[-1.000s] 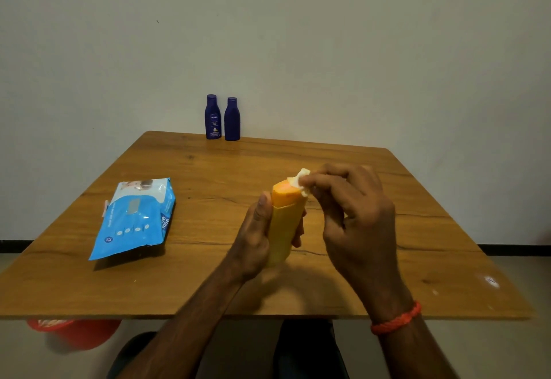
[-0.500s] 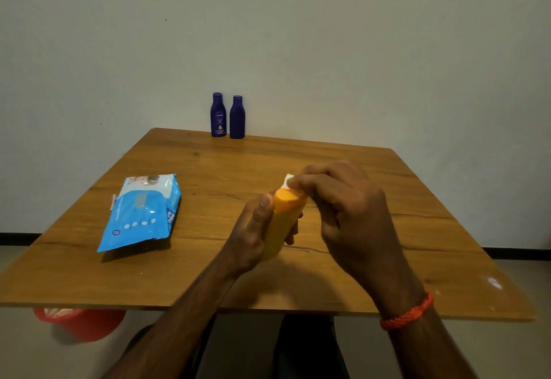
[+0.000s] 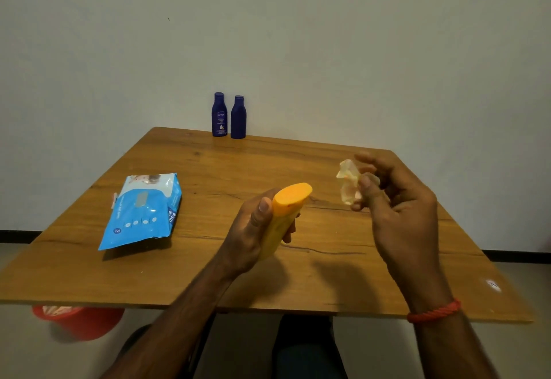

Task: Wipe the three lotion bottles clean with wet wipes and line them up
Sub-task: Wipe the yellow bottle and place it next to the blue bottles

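Bare table [image 3: 298, 164] centre; wipes pack [image 3: 143, 208] left, blue bottles [image 3: 229, 115] rear.

Two bottles [image 3: 229, 116] stood side by side at the far edge of the table [image 3: 208, 170], close to the wall [image 3: 328, 35]. A pack of wipes [image 3: 143, 210] lay on the table's left side. Near the middle, above the table, the left hand [image 3: 249, 235] held a third bottle [image 3: 283, 214] (tilted, its top leaning to the right). To the right of it, well apart, the right hand [image 3: 399, 214] held a wipe [image 3: 347, 183]. A bucket [image 3: 77, 319] sat under the table's near left corner.
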Demonstrator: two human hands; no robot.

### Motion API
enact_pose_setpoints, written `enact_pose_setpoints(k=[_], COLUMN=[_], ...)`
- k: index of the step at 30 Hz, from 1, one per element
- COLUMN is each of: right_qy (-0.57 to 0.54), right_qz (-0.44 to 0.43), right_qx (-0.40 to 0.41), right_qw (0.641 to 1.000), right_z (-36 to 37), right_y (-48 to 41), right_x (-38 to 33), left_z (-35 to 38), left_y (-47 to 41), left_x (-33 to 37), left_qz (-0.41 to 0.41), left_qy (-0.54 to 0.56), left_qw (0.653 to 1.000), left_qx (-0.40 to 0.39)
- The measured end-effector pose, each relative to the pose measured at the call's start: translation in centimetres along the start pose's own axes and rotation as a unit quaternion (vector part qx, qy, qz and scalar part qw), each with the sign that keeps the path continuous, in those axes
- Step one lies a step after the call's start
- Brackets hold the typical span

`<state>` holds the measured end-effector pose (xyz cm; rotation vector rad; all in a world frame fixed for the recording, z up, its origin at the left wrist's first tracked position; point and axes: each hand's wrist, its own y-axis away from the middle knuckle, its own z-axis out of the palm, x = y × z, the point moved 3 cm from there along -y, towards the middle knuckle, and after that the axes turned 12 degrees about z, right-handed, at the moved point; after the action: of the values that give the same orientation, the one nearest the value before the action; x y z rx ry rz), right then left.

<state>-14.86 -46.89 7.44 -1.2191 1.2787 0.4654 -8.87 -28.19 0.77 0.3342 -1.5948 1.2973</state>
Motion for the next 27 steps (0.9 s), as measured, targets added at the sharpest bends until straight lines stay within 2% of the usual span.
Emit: enact_pose_setpoints(k=[2, 5, 7, 9, 11, 13, 15, 18, 20, 22, 25, 27], right_qy=[-0.117, -0.3, -0.349, -0.359, -0.311, -0.195, -0.073, 0.029, 0.032, 0.036, 0.096, 0.128], right_qz=[0.084, 0.194, 0.221, 0.211, 0.17, 0.107, 0.055, 0.027, 0.037, 0.036, -0.022, -0.044], right_qx=[-0.018, -0.073, -0.11, -0.143, -0.147, -0.114, -0.078, -0.049, -0.049, -0.074, -0.131, -0.125], right_qw=[0.989, 0.931, 0.904, 0.898, 0.924, 0.968, 0.993, 0.998, 0.998, 0.996, 0.987, 0.983], right_z=[0.1, 0.5, 0.8, 1.2, 1.4, 1.5, 1.8, 1.9, 2.0, 2.0, 2.1, 2.0], right_y=[0.2, 0.7, 1.1, 1.5, 1.7, 1.8, 1.8, 1.6, 1.4, 1.8, 2.6, 2.4], right_x=[0.3, 0.2, -0.3, -0.9, -1.2, -1.2, -1.2, -0.9, -0.7, -1.0, -2.2, -2.5], left_z=[0.0, 0.2, 0.2, 0.3, 0.4, 0.5, 0.6, 0.5, 0.5, 0.5, 0.4, 0.6], left_y=[0.0, 0.0, 0.0, 0.0, 0.1, 0.1, 0.1, 0.1, 0.2, 0.2, 0.1, 0.0], left_x=[-0.2, -0.5, -0.6, -0.8, -0.8, -0.9, -0.9, -1.0, -1.0, -1.0, -0.9, -0.8], left_qz=[0.001, 0.004, 0.005, 0.008, 0.01, 0.018, 0.027, 0.033, 0.038, 0.044, 0.063, 0.073], left_qy=[-0.01, -0.02, -0.036, -0.052, -0.071, -0.084, -0.091, -0.107, -0.118, -0.125, -0.131, -0.138], left_qw=[1.0, 1.0, 0.999, 0.999, 0.997, 0.996, 0.995, 0.993, 0.992, 0.991, 0.989, 0.987], left_qx=[0.001, 0.0, -0.001, -0.006, -0.01, -0.015, -0.02, -0.022, -0.029, -0.036, -0.04, -0.049])
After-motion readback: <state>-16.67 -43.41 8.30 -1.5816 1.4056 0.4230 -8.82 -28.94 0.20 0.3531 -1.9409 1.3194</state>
